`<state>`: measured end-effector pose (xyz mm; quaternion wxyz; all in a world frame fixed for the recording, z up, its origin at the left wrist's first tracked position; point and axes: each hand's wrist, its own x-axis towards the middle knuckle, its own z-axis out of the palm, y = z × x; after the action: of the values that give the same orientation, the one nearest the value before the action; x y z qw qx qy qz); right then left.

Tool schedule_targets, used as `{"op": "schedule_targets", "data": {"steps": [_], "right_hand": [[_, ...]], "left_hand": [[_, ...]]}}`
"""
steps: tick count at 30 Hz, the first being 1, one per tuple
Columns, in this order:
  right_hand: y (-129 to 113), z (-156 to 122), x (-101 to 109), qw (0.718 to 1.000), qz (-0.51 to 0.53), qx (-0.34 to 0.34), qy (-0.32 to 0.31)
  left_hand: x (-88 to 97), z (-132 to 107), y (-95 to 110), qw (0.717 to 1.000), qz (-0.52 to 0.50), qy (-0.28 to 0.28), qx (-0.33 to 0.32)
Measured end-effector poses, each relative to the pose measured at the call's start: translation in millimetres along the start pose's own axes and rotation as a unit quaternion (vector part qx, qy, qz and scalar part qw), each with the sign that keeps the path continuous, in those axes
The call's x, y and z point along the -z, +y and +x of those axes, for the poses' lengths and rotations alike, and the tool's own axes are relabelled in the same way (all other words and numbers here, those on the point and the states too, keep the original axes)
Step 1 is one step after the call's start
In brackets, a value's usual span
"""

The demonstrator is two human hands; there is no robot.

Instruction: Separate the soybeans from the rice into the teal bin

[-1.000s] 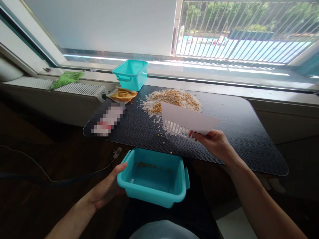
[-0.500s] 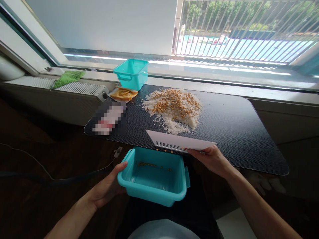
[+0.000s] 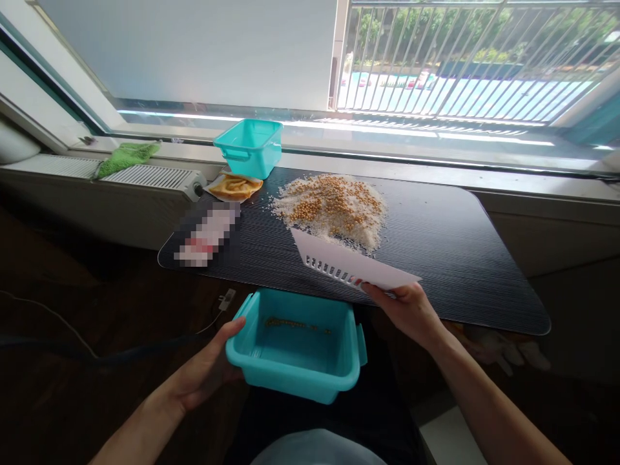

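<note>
The left hand (image 3: 213, 361) holds the near tub (image 3: 293, 382) by its left side, thumb over the rim and the other fingers mostly hidden behind the wall. The tub is turquoise, open at the top, and held just beside the near edge of the dark table (image 3: 455, 258). Inside it, a thin line of beans (image 3: 285, 323) runs along the far side of the floor.

The right hand (image 3: 411, 313) is closed on the right end of a white card (image 3: 346, 258), which is tilted over the table. A row of slots lines the card's near edge, with red marks next to the thumb. Whether the card touches the table cannot be told.

Beyond the card, a heap (image 3: 334, 206) of yellow beans and white grains spreads over the table; the card hides part of its near edge. Behind and left stands a second tub (image 3: 252, 155), with a yellow bundle (image 3: 236, 187) just in front. A green rag (image 3: 128, 158) drapes over the radiator (image 3: 157, 175) beside the window.
</note>
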<state>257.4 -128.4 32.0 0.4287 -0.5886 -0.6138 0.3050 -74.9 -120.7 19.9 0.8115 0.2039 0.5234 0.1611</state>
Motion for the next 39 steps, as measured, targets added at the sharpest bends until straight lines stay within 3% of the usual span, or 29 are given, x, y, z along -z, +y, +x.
{"op": "schedule_targets", "data": {"steps": [5,10,14,23,27,39], "right_hand": [[15.6,17.3,-4.9,0.995,0.019,-0.056,0.084],[22.1,22.5,17.6,0.98,-0.019,-0.09,0.175],[21.1,26.8,29.6,0.975,-0.031,-0.099,0.196],[24.8,48.1,19.2,0.984,-0.049,-0.071,0.155],[19.0,45.6,16.7,0.991,-0.009,-0.061,0.115],[11.6,36.5,18.2,0.993,0.027,-0.073,0.089]], "left_hand": [[-2.3,-1.8,0.4,1.0,0.004,0.013,-0.002],[-0.8,-1.9,0.3,1.0,-0.004,0.004,0.002],[0.5,0.5,0.8,1.0,-0.004,-0.002,0.006],[-2.3,-2.6,1.9,1.0,0.003,0.009,-0.002],[-1.5,-1.4,1.6,1.0,0.001,0.008,0.003],[-0.4,-2.9,0.8,1.0,-0.005,-0.002,0.001]]}}
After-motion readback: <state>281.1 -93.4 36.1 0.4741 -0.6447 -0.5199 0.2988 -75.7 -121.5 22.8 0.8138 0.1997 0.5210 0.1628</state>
